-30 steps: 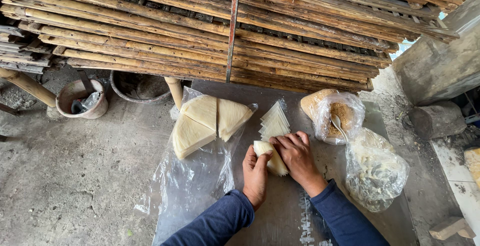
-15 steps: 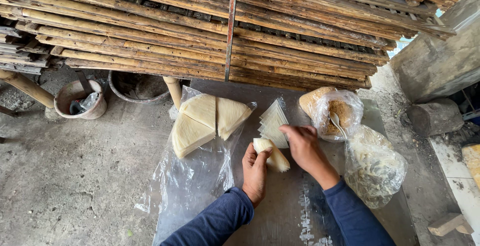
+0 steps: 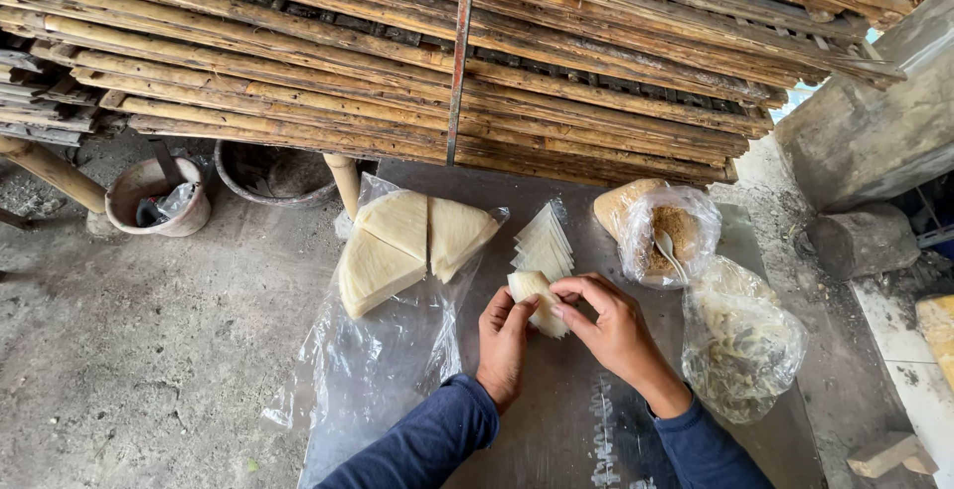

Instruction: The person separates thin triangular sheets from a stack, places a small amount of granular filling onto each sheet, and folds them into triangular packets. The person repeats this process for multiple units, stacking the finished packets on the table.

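Observation:
My left hand [image 3: 504, 343] and my right hand [image 3: 608, 328] meet over a small pale folded wrapper piece [image 3: 538, 300] on a grey metal table [image 3: 556, 429]; both pinch it. Just beyond it lies a fanned stack of thin pale triangular sheets [image 3: 544, 242]. Farther left, three thick wedge-shaped stacks of the same pale sheets [image 3: 412, 244] rest on a clear plastic sheet [image 3: 383, 370].
A clear bag of brown crumbly filling with a spoon in it [image 3: 668, 233] and a clear bag of greenish filling [image 3: 740, 340] sit to the right. Bamboo poles [image 3: 397, 62] lie across the back. A clay pot [image 3: 154, 196] and a basin [image 3: 273, 171] stand on the concrete floor at left.
My right hand reached out to the fanned triangular sheets and came back to the folded piece, which both hands now hold.

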